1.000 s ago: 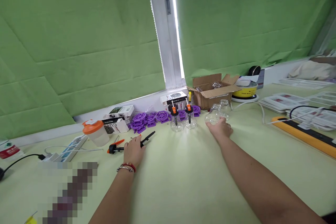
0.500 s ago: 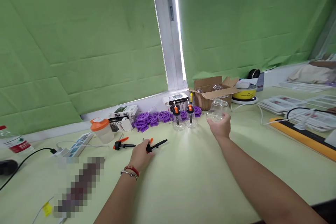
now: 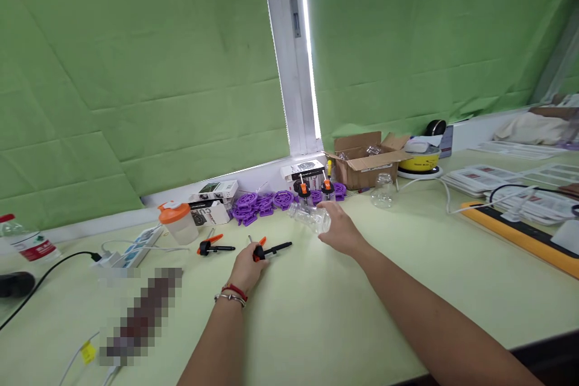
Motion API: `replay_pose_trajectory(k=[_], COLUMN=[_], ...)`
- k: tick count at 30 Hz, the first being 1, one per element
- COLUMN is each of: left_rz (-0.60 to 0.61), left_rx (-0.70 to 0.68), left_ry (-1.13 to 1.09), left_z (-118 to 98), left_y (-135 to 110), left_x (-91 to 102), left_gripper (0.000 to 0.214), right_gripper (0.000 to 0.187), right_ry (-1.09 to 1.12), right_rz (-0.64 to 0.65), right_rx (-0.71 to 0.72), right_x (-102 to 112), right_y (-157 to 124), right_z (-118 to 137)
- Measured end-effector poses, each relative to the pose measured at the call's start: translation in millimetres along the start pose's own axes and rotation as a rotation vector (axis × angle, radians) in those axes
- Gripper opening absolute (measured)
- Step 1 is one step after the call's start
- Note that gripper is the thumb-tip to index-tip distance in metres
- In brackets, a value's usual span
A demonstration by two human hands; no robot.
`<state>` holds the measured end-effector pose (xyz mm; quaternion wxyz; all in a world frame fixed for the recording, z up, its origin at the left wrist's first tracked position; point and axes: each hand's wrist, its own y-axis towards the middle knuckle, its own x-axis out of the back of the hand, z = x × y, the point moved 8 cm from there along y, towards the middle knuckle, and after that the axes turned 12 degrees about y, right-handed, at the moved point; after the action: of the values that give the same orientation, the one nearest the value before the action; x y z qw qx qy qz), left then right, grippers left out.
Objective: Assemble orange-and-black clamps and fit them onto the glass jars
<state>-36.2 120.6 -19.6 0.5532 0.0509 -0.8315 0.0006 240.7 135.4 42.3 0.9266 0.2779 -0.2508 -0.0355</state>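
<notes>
My right hand (image 3: 340, 230) grips a clear glass bottle (image 3: 308, 216), held tilted on its side just above the table. My left hand (image 3: 248, 265), with bracelets at the wrist, pinches a black and orange pump nozzle (image 3: 271, 249) that lies on the table. A second nozzle (image 3: 212, 246) rests to its left. Behind my right hand stand two clear bottles with orange pump tops (image 3: 315, 192). Another empty clear bottle (image 3: 383, 189) stands alone to the right.
Purple plastic wheels (image 3: 260, 202) and small boxes (image 3: 212, 205) line the wall. An orange-lidded cup (image 3: 178, 222), a power strip (image 3: 131, 247), an open cardboard box (image 3: 364, 160), a yellow bowl (image 3: 420, 160) and an orange-edged bar (image 3: 520, 235) sit around.
My right hand carried a clear bottle from near the cardboard box leftward, tipping it sideways. My left hand moved right and closed on a nozzle.
</notes>
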Motion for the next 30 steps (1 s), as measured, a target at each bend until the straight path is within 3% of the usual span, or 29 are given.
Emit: replay_pose_trajectory(k=[5,10,21,30], left_rz=[-0.077,-0.054,0.063,0.069], left_rx=[-0.015,0.015,-0.094,-0.113], left_ry=[-0.374,-0.670,-0.842,-0.878], left_z=[7,5,-33,-40], left_y=[-10,-12,-21,-23], left_x=[3.5,3.2,-7.4,-6.4], left_gripper=[0.044,0.051,0.053,0.052], right_gripper=[0.067,0.073,0.070,0.066], right_ry=[-0.106,-0.144,-0.118,-0.111], right_rz=[0.154,0.256,0.337,0.331], right_rx=[0.063,0.083,0.235,0.258], right_x=[-12,-17,-43,-45], right_y=[-12,-17,-33,-34], right_z=[-18,-20,14,19])
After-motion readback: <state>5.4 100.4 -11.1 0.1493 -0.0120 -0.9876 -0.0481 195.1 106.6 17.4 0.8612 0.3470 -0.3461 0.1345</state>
